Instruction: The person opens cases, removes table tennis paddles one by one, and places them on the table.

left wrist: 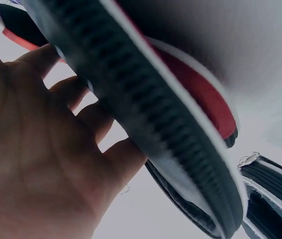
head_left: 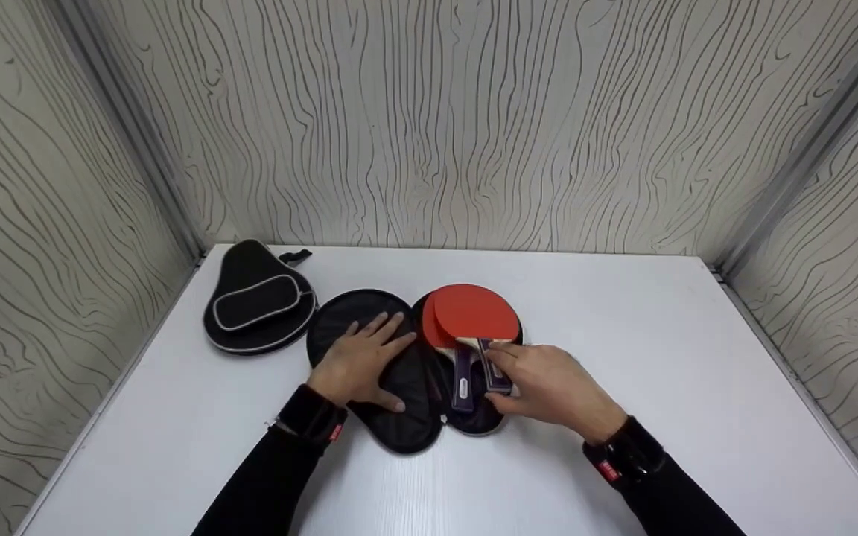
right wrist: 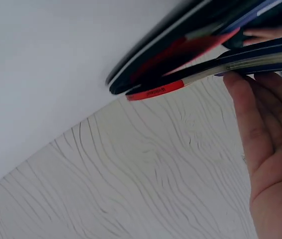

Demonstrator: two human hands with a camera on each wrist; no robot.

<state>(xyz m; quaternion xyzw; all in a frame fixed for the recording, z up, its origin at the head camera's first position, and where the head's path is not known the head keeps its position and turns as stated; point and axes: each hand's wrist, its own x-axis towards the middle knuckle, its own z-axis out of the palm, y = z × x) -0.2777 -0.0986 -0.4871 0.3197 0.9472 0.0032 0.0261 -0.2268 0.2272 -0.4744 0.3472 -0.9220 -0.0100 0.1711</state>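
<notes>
A black paddle case [head_left: 407,424] lies unfolded on the white table. My left hand [head_left: 362,359] rests with spread fingers on the inside of its left half; in the left wrist view, the fingers press against that half beside its zipper edge [left wrist: 145,94]. Two red table tennis paddles lie overlapped over the right half. My right hand [head_left: 552,383] pinches the dark handle of the upper paddle [head_left: 477,313], thumb at the handle's end and fingers on top. The lower paddle [head_left: 463,380] is partly covered by it. From the right wrist, the held paddle [right wrist: 155,91] appears edge-on.
A second black case [head_left: 250,260] with a white-piped pocket [head_left: 258,303] lies at the table's back left corner, its strap [head_left: 295,257] sticking out. Wood-patterned panels [head_left: 429,126] enclose the white table [head_left: 623,320] at the back and sides.
</notes>
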